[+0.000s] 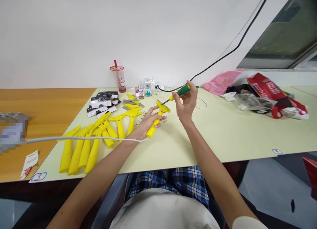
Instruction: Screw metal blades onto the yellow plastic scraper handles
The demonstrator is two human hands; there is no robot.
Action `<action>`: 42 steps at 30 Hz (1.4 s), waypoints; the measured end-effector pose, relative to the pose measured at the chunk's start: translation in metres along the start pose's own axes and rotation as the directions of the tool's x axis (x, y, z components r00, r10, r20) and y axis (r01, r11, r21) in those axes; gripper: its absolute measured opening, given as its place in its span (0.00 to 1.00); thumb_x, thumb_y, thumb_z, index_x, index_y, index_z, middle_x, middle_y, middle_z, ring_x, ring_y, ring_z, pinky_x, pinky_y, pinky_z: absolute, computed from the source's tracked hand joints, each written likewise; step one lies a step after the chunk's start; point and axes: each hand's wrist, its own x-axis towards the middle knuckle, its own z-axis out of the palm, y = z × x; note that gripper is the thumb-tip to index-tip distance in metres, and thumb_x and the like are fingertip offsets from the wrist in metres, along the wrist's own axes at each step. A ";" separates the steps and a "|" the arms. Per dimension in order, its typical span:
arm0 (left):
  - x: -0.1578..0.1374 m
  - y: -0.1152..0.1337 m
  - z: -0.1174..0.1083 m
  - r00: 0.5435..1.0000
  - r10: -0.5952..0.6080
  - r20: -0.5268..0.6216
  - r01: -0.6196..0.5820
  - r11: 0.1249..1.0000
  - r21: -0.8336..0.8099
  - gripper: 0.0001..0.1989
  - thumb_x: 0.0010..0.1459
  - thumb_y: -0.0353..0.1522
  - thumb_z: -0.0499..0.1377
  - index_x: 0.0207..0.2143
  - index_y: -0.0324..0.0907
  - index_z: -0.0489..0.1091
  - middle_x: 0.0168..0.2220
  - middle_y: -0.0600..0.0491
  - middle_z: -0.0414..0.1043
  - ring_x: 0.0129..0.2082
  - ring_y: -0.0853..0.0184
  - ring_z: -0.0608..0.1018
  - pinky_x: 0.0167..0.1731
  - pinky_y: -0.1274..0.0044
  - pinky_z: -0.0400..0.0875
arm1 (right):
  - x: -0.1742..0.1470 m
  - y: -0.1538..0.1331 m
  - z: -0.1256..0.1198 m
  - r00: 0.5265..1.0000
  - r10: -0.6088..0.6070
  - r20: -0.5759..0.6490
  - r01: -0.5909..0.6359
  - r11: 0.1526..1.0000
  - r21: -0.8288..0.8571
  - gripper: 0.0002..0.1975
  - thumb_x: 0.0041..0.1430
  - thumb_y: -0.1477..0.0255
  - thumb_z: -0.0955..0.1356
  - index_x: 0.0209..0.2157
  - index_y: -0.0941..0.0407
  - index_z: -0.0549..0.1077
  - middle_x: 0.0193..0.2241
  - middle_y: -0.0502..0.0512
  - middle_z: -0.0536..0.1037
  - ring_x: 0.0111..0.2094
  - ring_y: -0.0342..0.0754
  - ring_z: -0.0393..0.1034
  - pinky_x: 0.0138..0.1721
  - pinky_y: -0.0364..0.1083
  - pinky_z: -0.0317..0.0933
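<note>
My left hand (148, 121) is closed around a yellow plastic scraper (156, 121), its wide head tilted up and its handle end towards me. In my right hand (187, 105) is a screwdriver (183, 90) with a green and yellow handle. Its shaft slants down to the left, and the tip meets the scraper's head; whether it sits in a screw is too small to tell. Tiny dark screws (165, 121) lie scattered beside my left hand. Several more yellow scraper handles (92, 153) lie to the left, with yellow head pieces and grey blades (132, 102) behind them.
Small black-and-white boxes (101, 102) are piled at the back left, near a lidded drink cup (121, 79). A power strip (148, 83) with plugs and cables stands by the wall. Plastic bags (267, 93) lie at the right. A pale cable (86, 138) crosses above the handles.
</note>
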 end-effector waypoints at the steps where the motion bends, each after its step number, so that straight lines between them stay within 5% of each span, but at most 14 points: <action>1: -0.001 0.001 0.001 1.000 0.006 0.004 -0.007 1.000 0.010 0.35 0.53 0.23 0.69 0.63 0.46 0.67 0.61 0.39 0.78 0.50 0.60 0.86 0.18 0.86 0.59 | 0.000 0.000 -0.001 1.000 0.000 -0.004 0.000 1.000 -0.006 0.29 0.74 0.48 0.72 0.70 0.40 0.65 0.54 0.58 0.75 0.47 0.56 0.81 0.47 0.59 0.81; 7: -0.003 0.005 0.005 0.998 0.028 -0.051 -0.025 0.998 0.057 0.34 0.52 0.24 0.69 0.61 0.45 0.67 0.60 0.39 0.79 0.51 0.58 0.86 0.19 0.85 0.58 | -0.004 -0.007 -0.003 0.988 0.080 0.133 -0.093 0.991 0.094 0.30 0.78 0.47 0.66 0.74 0.37 0.58 0.59 0.60 0.75 0.54 0.59 0.82 0.55 0.61 0.81; 12: -0.003 0.004 0.005 0.997 0.044 -0.058 -0.038 0.994 0.100 0.35 0.51 0.25 0.70 0.61 0.46 0.67 0.62 0.39 0.78 0.54 0.55 0.86 0.19 0.84 0.58 | -0.005 -0.005 -0.001 0.997 0.075 0.018 -0.076 0.997 0.022 0.29 0.74 0.47 0.71 0.70 0.40 0.67 0.59 0.59 0.73 0.49 0.56 0.81 0.48 0.58 0.83; 16: -0.003 0.004 0.004 0.996 0.053 -0.075 -0.045 0.993 0.108 0.35 0.51 0.25 0.69 0.61 0.46 0.68 0.61 0.40 0.78 0.54 0.54 0.86 0.19 0.84 0.58 | -0.005 -0.008 0.000 0.986 0.128 0.107 -0.140 0.984 0.107 0.31 0.78 0.48 0.67 0.75 0.38 0.60 0.59 0.60 0.74 0.56 0.58 0.81 0.55 0.60 0.82; 21: -0.004 0.008 0.005 0.992 0.049 -0.113 -0.038 0.994 0.098 0.34 0.52 0.24 0.69 0.61 0.46 0.67 0.58 0.40 0.79 0.53 0.56 0.86 0.19 0.84 0.58 | -0.007 -0.006 0.000 0.977 0.194 0.086 -0.203 0.973 0.112 0.32 0.72 0.46 0.72 0.70 0.40 0.66 0.48 0.57 0.78 0.50 0.58 0.82 0.54 0.59 0.82; 27: -0.004 0.009 0.005 0.992 0.046 -0.116 -0.036 0.996 0.084 0.34 0.52 0.23 0.68 0.61 0.46 0.67 0.59 0.41 0.79 0.51 0.57 0.86 0.19 0.84 0.58 | -0.010 -0.002 0.003 0.976 0.153 0.157 -0.177 0.972 0.155 0.37 0.77 0.46 0.66 0.79 0.35 0.52 0.60 0.60 0.75 0.58 0.59 0.80 0.59 0.61 0.79; 33: -0.001 0.012 0.000 0.994 0.043 -0.099 -0.030 0.991 0.130 0.36 0.52 0.23 0.68 0.63 0.45 0.66 0.60 0.39 0.78 0.53 0.57 0.86 0.19 0.83 0.59 | -0.013 0.003 0.004 0.981 0.158 0.111 -0.169 0.981 0.099 0.36 0.76 0.49 0.70 0.78 0.38 0.57 0.47 0.55 0.77 0.48 0.56 0.82 0.51 0.57 0.81; 37: 0.001 0.015 -0.006 0.993 0.093 -0.067 -0.080 0.981 0.175 0.37 0.52 0.26 0.70 0.64 0.47 0.66 0.60 0.40 0.78 0.52 0.57 0.86 0.20 0.84 0.59 | -0.012 0.005 0.004 0.980 0.147 0.133 -0.170 0.969 0.180 0.40 0.77 0.47 0.67 0.81 0.35 0.46 0.58 0.59 0.75 0.54 0.57 0.80 0.56 0.59 0.80; 42: 0.002 0.024 -0.010 0.988 0.143 -0.058 -0.128 0.970 0.209 0.38 0.49 0.27 0.72 0.63 0.47 0.67 0.58 0.42 0.78 0.49 0.57 0.87 0.20 0.84 0.59 | -0.010 0.003 0.004 0.975 0.203 0.085 -0.214 0.965 0.150 0.39 0.72 0.46 0.72 0.77 0.37 0.59 0.49 0.55 0.79 0.48 0.56 0.81 0.54 0.57 0.80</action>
